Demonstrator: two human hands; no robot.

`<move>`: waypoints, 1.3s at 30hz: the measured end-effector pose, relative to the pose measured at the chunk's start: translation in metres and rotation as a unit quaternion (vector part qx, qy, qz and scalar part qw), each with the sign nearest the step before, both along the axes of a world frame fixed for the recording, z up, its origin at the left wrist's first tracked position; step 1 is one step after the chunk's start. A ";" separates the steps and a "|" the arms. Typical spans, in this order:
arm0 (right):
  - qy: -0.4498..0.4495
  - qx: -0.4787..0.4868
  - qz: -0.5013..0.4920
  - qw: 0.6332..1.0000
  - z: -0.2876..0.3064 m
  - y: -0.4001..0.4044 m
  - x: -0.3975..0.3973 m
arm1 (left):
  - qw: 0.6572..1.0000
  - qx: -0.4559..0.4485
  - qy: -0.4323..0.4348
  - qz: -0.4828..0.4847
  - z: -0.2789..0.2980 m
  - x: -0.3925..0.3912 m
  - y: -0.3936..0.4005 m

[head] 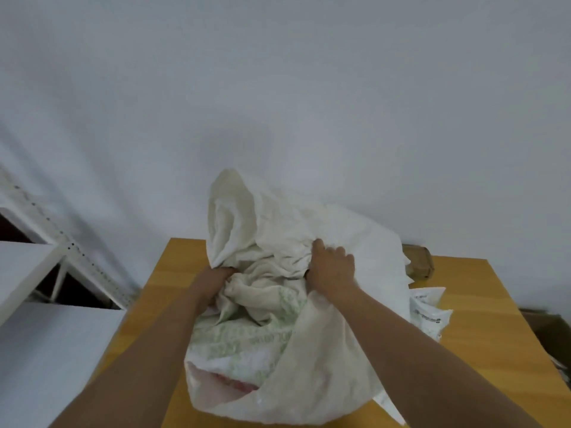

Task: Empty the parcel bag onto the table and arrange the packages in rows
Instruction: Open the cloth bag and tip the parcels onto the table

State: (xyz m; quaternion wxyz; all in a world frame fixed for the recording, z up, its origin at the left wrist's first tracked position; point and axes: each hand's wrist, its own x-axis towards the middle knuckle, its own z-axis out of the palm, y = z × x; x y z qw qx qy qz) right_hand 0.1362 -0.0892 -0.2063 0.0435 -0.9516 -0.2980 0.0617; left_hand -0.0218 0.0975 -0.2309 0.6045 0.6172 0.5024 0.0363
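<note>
A large white woven parcel bag [287, 359] with faint green print lies bunched on the wooden table [469, 307]. My left hand [216, 282] grips a fold of its cloth at the left, fingers buried in the fabric. My right hand [330, 267] clutches the bunched cloth near the bag's top. A white plastic mailer package [429, 313] pokes out from under the bag at the right. A brown cardboard parcel [418, 262] lies behind it by the wall. Something pinkish [231, 384] shows through the bag's near end.
White metal shelving [40, 273] stands to the left of the table. A plain white wall rises behind. A brown cardboard box [553, 341] sits off the table's right edge.
</note>
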 end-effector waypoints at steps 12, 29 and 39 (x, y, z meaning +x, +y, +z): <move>-0.083 0.151 0.108 0.979 -0.004 -0.004 0.009 | 0.972 0.184 -0.144 -0.013 0.035 0.043 -0.004; 0.172 0.130 0.029 0.976 -0.045 -0.051 0.036 | 0.988 0.154 -0.020 -0.024 -0.001 0.074 -0.039; 0.202 0.193 0.005 0.960 -0.057 -0.085 0.038 | 0.968 0.248 0.014 -0.023 -0.009 0.097 -0.072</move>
